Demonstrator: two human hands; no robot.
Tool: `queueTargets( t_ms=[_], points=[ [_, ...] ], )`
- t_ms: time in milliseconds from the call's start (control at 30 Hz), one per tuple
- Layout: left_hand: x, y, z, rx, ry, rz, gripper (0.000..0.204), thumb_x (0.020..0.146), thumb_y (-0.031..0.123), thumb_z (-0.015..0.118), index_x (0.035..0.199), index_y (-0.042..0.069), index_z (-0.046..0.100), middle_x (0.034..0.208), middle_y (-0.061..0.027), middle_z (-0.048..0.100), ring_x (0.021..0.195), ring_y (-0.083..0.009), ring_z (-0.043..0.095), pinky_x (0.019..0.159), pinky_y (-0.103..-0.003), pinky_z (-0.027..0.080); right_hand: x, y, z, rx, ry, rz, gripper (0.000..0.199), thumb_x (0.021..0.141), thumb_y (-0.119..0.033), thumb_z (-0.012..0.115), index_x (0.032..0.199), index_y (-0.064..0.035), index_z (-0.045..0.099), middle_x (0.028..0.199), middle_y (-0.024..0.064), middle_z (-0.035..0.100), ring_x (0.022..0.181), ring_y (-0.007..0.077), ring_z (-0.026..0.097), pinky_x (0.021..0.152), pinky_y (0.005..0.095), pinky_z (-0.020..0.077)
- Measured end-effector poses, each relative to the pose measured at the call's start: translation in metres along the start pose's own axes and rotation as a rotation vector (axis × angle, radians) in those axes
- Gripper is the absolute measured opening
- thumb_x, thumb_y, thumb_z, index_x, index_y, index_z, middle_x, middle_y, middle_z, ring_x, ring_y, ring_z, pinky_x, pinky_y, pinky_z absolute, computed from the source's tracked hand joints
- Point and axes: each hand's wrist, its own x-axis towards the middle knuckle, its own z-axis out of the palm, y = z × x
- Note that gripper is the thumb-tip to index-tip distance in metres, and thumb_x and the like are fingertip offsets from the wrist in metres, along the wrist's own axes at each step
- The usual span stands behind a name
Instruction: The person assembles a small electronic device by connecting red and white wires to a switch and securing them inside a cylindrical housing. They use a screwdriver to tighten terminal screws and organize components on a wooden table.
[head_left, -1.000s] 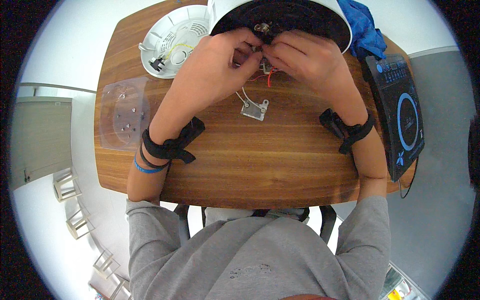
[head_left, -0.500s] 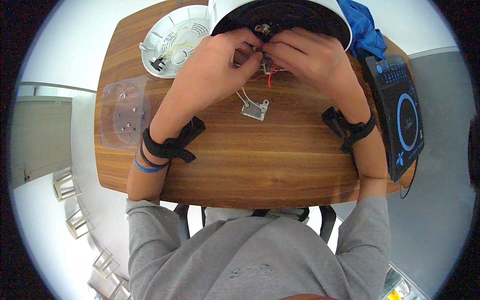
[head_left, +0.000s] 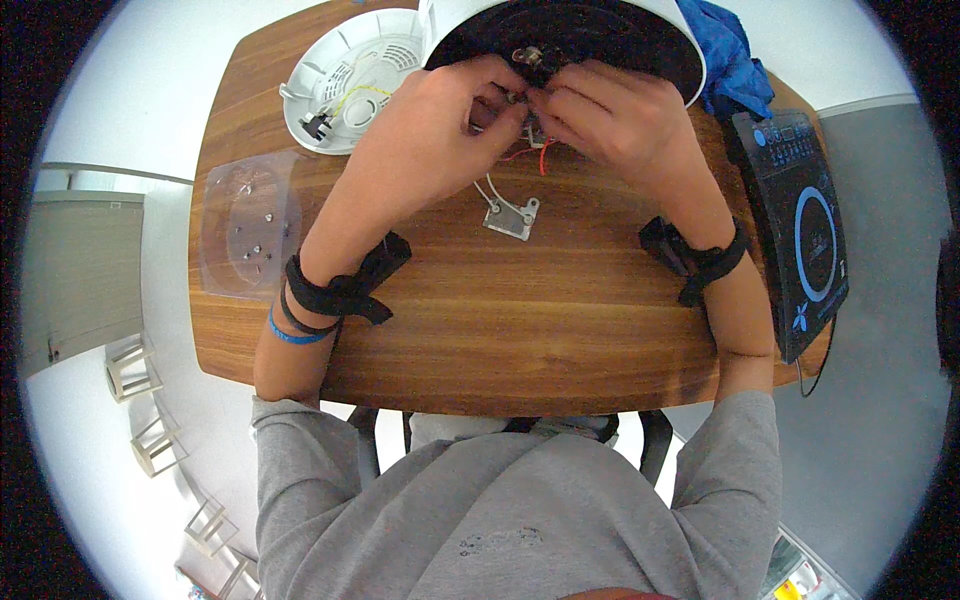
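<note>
Pinching: left hand (head_left: 430,140) and right hand (head_left: 615,120) meet fingertip to fingertip on a small wired part (head_left: 528,125) at the open underside of a white appliance (head_left: 560,40)
Hidden: the part is mostly covered by fingers; exact grip unclear
Cut off: appliance top runs out of frame
Wires: white leads run to a small metal plate (head_left: 512,217) lying on the wooden table (head_left: 520,330)
Left edge: white base cover (head_left: 345,85), clear bag of screws (head_left: 250,225)
Right edge: black induction cooker (head_left: 800,235) overhangs the table; blue cloth (head_left: 735,55) behind it
Open room: bare wood between forearms, toward the near edge
</note>
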Motion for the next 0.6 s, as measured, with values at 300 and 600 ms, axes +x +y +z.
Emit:
queueTargets(
  t_ms=[300,600],
  points=[
    [-0.001,-0.002,0.0,0.004,0.013,0.018,0.021,0.102,0.012,0.072,0.12,0.0,0.071,0.103,-0.0141,0.081,0.089,-0.0226,0.077,0.079,-0.035,0.06,0.002,0.003,-0.009,0.005,-0.021,-0.006,0.019,0.084,-0.021,0.073,0.101,-0.0132,0.068,0.099,0.003,0.067,0.092,0.0256,0.072,0.069,0.0389,0.0624],
    [0.0,0.005,0.0,0.023,0.006,-0.027,0.02,0.102,0.011,0.072,0.118,0.0,0.072,0.103,-0.0128,0.081,0.086,-0.0198,0.075,0.077,-0.034,0.059,0.001,0.007,-0.008,-0.033,-0.036,-0.094,0.026,0.085,-0.02,0.071,0.11,-0.0117,0.072,0.107,0.0019,0.07,0.095,0.0235,0.073,0.071,0.0359,0.0636]
  ],
)
